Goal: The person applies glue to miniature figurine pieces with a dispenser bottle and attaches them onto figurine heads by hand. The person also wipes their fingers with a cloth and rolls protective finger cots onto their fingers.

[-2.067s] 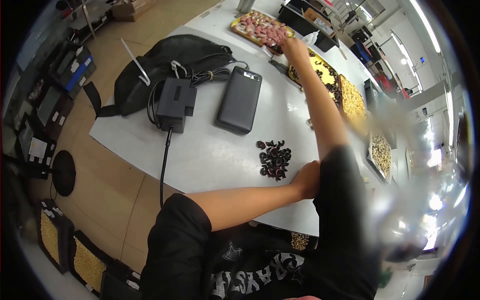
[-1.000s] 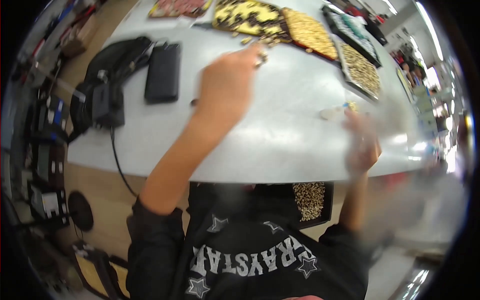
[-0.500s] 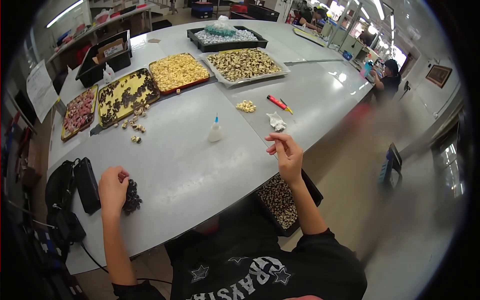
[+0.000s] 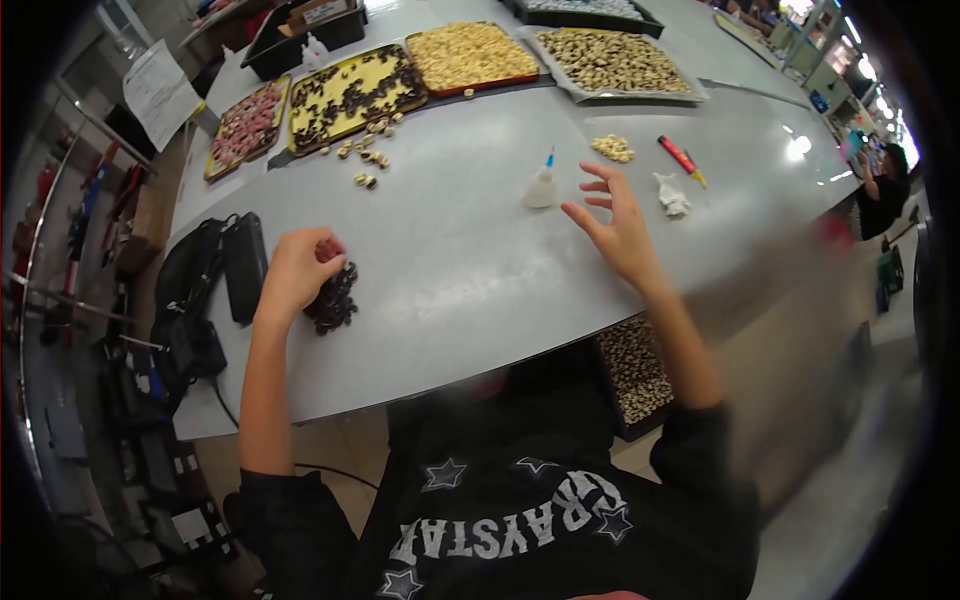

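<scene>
My right hand (image 4: pixel 622 232) has just uncurled and drawn in near the dropper bottle (image 4: pixel 542 190), now at its ten o'clock with the crumpled white tissue (image 4: pixel 672 196) at two, which, I judge, leaves it free for the work. Its fingers are spread, thumb well apart, holding nothing that I can see. My left hand (image 4: pixel 296 272) is still at the pile of dark curled pieces (image 4: pixel 338 304), at its four o'clock, thumb and fingertips bent close together, though I cannot tell whether they pinch a piece.

tabletop (image 4: pixel 450 250): smooth, glossy | bottle (image 4: pixel 541 190): plastic | sheet (image 4: pixel 160 95): paper | shirt (image 4: pixel 510 490): matt cloth
</scene>
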### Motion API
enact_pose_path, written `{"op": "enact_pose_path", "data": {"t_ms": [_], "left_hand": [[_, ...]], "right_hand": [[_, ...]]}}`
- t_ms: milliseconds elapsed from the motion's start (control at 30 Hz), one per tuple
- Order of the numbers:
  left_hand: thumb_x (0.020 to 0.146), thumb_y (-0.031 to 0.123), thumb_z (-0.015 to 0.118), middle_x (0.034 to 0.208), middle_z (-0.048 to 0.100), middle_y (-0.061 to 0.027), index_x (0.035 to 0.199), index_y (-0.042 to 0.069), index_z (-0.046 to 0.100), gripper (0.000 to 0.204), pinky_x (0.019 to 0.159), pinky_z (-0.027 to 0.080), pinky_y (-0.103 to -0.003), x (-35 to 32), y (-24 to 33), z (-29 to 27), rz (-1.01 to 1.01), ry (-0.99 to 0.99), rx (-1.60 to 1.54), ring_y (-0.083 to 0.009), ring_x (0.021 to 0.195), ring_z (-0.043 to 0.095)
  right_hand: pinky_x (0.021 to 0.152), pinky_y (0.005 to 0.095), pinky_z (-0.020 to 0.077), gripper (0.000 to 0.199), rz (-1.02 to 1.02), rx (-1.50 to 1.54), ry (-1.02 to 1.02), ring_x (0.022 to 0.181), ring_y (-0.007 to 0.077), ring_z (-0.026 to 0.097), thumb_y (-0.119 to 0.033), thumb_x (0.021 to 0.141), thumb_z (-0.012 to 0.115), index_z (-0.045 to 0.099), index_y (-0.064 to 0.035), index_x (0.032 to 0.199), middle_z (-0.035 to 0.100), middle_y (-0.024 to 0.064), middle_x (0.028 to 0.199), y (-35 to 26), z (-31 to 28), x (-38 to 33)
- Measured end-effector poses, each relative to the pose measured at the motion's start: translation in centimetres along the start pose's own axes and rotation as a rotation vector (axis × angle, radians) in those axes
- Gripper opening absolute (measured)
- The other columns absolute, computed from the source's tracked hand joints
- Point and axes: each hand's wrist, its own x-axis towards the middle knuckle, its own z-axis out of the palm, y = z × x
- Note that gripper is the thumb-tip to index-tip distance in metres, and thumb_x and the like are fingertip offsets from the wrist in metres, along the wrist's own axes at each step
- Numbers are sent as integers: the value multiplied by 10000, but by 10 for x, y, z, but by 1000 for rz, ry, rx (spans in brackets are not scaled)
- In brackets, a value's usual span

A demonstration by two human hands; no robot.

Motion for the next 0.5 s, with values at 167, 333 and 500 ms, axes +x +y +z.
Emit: {"op": "enact_pose_path", "data": {"t_ms": [167, 333, 500], "left_hand": [[808, 78, 647, 783, 653, -70, 963, -9, 659, 178, 617, 469, -231, 7, 11, 3, -28, 24, -309, -128, 705, 606], [886, 128, 595, 930, 639, -55, 1032, -24, 634, 214, 753, 486, -196, 6, 50, 14, -202, -5, -1043, -116, 869, 614], [883, 77, 589, 1021, 627, -111, 1069, -38, 590, 219, 849, 488, -219, 12, 53, 49, -323, -61, -1552, -151, 964, 606]], "right_hand": [[829, 306, 482, 379, -81, -14, -148, 973, 182, 593, -131, 848, 638, 489, 4, 1170, 571, 113, 1098, 21, 20, 34], [816, 301, 485, 338, 77, 278, -525, 907, 183, 616, -179, 903, 572, 485, -1, 1177, 570, 100, 1082, 21, 24, 62], [787, 250, 469, 317, 259, 811, -495, 852, 157, 613, -238, 946, 501, 492, -15, 1172, 564, 77, 1084, -17, 39, 87]]}}
